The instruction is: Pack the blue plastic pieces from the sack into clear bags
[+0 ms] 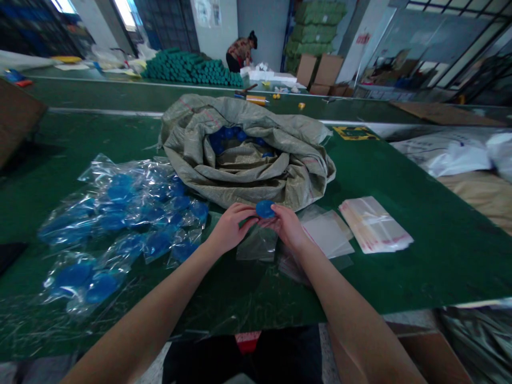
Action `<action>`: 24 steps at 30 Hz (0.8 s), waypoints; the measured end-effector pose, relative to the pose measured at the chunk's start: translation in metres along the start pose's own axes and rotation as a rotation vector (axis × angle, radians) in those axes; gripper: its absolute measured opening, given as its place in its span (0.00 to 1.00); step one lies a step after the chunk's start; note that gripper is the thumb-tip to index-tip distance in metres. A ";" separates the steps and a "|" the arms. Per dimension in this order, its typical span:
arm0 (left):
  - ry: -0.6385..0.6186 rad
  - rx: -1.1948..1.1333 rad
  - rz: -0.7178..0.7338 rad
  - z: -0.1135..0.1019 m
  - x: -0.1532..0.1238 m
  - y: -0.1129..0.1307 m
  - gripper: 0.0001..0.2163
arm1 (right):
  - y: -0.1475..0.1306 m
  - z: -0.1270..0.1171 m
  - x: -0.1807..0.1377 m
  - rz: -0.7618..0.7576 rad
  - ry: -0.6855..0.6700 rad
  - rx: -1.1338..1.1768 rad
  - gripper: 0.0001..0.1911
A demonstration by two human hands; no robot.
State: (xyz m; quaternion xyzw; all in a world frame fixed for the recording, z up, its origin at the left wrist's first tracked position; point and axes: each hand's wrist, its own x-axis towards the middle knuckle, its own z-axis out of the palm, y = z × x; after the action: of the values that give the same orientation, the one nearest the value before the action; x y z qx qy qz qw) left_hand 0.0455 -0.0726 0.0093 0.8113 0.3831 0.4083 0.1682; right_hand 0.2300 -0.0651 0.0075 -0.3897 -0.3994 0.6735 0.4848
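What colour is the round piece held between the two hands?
The round piece is blue; head view shows it best.

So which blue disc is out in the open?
The blue disc held between left hand and right hand; the rest sit in the woven sack or in clear bags at left.

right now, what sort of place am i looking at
Likely a factory packing floor: a woven sack of blue discs on a green table, a pile of bagged discs, a stack of clear bags and cardboard boxes behind.
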 end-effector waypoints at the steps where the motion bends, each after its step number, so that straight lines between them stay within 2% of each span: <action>1: 0.013 0.018 -0.001 0.001 0.000 0.001 0.08 | 0.000 0.000 0.000 -0.002 0.011 0.005 0.17; 6: -0.004 0.034 -0.082 0.001 0.000 0.005 0.08 | 0.000 0.000 -0.001 0.002 0.021 0.045 0.16; 9: -0.030 -0.051 -0.173 -0.001 0.000 0.005 0.09 | 0.000 0.001 -0.002 0.004 0.013 0.018 0.15; 17: -0.156 -0.801 -0.685 0.001 0.006 0.002 0.22 | -0.007 -0.001 -0.006 -0.006 -0.067 -0.065 0.13; 21: -0.046 -0.890 -0.777 -0.001 0.008 0.005 0.20 | -0.006 0.002 -0.006 -0.010 -0.037 -0.108 0.13; 24: 0.085 -0.841 -0.786 -0.005 0.010 0.005 0.16 | -0.007 0.002 -0.004 -0.191 0.121 -0.025 0.11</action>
State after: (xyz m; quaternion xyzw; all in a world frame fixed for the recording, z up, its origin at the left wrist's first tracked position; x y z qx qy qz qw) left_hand 0.0478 -0.0689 0.0208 0.4543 0.4669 0.4647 0.5997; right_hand 0.2311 -0.0683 0.0151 -0.3957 -0.4131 0.5946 0.5650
